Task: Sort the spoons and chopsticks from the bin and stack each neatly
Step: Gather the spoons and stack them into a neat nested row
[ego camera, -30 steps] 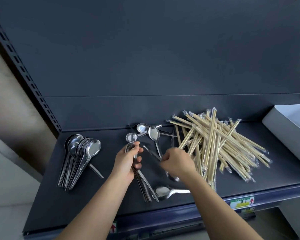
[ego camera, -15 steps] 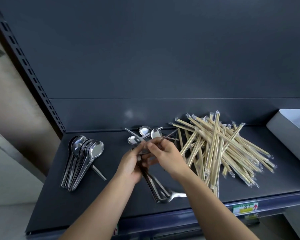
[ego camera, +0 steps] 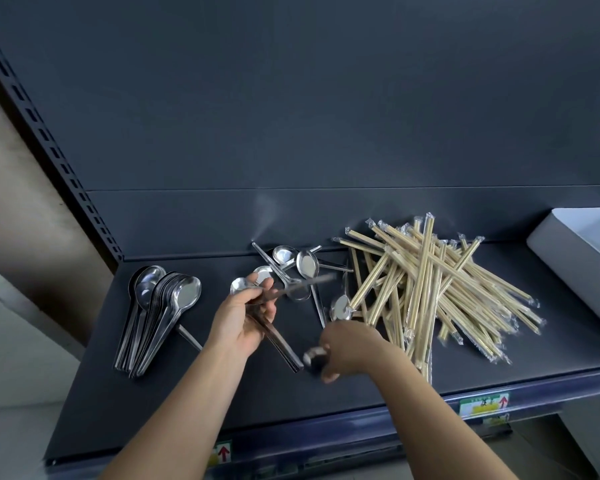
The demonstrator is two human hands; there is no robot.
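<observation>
My left hand (ego camera: 245, 318) grips a bundle of metal spoons (ego camera: 281, 344), handles pointing down-right, one spoon lying crosswise on top. My right hand (ego camera: 347, 348) is low near the shelf front, closed around a single spoon (ego camera: 314, 358) that looks blurred. A neat stack of spoons (ego camera: 160, 311) lies at the left of the dark shelf (ego camera: 222, 396). Several loose spoons (ego camera: 302, 263) sit at the back middle. A loose heap of wrapped wooden chopsticks (ego camera: 430, 289) spreads to the right.
A white bin (ego camera: 575, 261) stands at the far right of the shelf. The dark back panel (ego camera: 291, 116) rises behind everything. A perforated upright (ego camera: 49, 140) runs along the left. Price labels (ego camera: 482, 405) sit on the shelf's front lip.
My right hand left the bundle in my left hand and dropped toward the shelf front, closing on the spoon that lay there. The left hand keeps its bundle, now with one more spoon across it.
</observation>
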